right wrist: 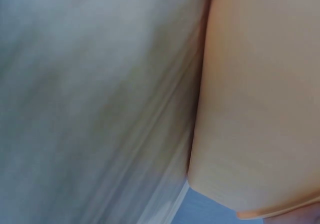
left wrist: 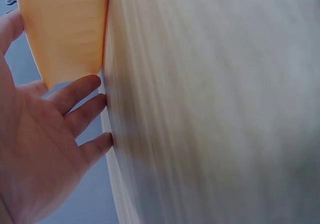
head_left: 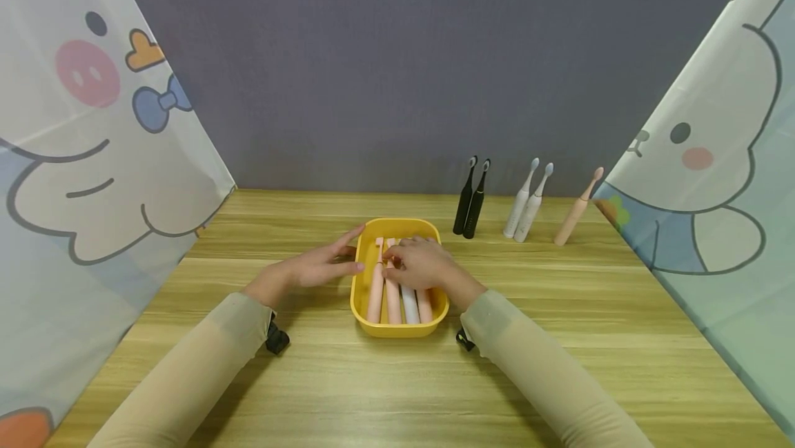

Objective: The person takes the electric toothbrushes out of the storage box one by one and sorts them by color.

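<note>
A yellow plastic box point(head_left: 400, 331) stands on the wooden table, with several electric toothbrushes lying side by side in it. A pink toothbrush point(head_left: 375, 293) lies at the left, another pink toothbrush point(head_left: 394, 303) beside it, then a white toothbrush point(head_left: 410, 304) and a pink one point(head_left: 425, 304). My left hand point(head_left: 319, 265) is at the box's left side, fingers spread; in the left wrist view its fingertips meet the box's end. My right hand point(head_left: 422, 265) reaches inside, thumb and forefinger over the second pink toothbrush's neck. Whether they pinch it is hidden.
Right of the box, at the back of the table point(head_left: 298, 379), stand two black toothbrushes point(head_left: 475, 210), two white toothbrushes point(head_left: 529, 215) and one pink toothbrush point(head_left: 571, 221). A grey panel point(head_left: 397, 75) rises behind, and printed cloths point(head_left: 714, 165) hang on both sides.
</note>
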`<state>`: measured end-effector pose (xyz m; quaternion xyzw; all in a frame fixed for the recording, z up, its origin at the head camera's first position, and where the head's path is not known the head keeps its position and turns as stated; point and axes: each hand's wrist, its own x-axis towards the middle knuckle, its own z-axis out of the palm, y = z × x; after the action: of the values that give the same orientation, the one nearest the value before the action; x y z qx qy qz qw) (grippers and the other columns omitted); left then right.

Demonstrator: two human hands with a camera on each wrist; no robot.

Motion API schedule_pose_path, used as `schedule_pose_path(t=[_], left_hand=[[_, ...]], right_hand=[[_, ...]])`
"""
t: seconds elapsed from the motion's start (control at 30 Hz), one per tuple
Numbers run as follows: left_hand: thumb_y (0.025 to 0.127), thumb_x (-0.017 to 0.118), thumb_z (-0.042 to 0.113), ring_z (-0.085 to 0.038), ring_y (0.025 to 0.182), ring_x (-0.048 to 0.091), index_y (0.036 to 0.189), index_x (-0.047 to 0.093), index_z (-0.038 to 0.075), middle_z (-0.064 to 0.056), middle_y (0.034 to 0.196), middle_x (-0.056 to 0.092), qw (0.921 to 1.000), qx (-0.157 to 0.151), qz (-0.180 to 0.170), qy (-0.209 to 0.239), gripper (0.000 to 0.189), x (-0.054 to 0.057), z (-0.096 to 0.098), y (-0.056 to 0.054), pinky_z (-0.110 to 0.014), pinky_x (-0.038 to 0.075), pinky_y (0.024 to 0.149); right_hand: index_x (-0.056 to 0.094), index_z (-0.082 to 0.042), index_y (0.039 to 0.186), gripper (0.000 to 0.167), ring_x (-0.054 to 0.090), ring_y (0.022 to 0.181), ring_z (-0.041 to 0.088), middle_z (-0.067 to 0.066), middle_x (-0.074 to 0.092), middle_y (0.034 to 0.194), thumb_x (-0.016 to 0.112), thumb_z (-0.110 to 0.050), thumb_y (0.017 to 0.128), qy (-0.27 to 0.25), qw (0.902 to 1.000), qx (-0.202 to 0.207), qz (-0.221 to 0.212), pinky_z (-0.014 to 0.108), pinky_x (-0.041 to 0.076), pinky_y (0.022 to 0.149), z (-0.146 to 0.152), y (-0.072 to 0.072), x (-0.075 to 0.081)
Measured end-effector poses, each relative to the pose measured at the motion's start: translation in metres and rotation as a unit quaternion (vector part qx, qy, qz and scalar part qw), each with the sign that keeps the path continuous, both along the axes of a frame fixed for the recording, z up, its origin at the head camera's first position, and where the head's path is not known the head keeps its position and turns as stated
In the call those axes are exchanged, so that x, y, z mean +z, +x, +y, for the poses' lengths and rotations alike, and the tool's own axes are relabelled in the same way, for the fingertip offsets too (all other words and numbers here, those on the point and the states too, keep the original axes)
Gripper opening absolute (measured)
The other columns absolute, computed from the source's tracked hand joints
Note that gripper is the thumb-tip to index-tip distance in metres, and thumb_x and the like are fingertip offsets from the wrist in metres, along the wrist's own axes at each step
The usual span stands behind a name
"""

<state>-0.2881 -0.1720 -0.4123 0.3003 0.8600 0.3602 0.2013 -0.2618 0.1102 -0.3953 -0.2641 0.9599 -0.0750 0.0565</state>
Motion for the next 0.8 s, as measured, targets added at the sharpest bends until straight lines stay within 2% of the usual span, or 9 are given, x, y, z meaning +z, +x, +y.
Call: schedule_pose_path(t=[0.23,0.5,0.8], left_hand=[[0.110,0.059,0.059,-0.046,0.161,0.039,0.178,-0.001,0.040,-0.023,0.174,0.040,1.0000,0.006,-0.006,-0.005,0.092,0.0003,0.0005,0.0006,-0.073,0.029,0.130],[0.110,0.058,0.061,-0.044,0.161,0.040,0.178,-0.002,0.039,-0.022,0.174,0.040,1.0000,0.004,-0.004,-0.008,0.093,-0.0003,-0.0001,-0.0002,-0.071,0.031,0.130],[0.109,0.059,0.062,-0.042,0.162,0.040,0.177,-0.001,0.044,-0.020,0.175,0.040,0.9999,0.009,-0.012,-0.005,0.093,0.0003,0.0001,0.0002,-0.070,0.030,0.131]], right_hand=[[0.068,-0.029,0.150,0.048,0.053,0.151,0.037,0.006,0.065,0.156,0.055,-0.054,0.111,0.011,0.9999,-0.002,-0.005,0.063,0.034,0.130,-0.0007,-0.0011,-0.0012],[0.070,-0.027,0.146,0.047,0.054,0.150,0.036,0.003,0.067,0.151,0.055,-0.054,0.111,0.010,0.9999,-0.007,-0.010,0.062,0.035,0.130,-0.0025,0.0001,0.0005],[0.069,-0.028,0.148,0.051,0.050,0.153,0.037,0.002,0.064,0.156,0.056,-0.059,0.109,0.011,0.9997,-0.014,-0.019,0.063,0.031,0.132,-0.0029,0.0013,0.0028]])
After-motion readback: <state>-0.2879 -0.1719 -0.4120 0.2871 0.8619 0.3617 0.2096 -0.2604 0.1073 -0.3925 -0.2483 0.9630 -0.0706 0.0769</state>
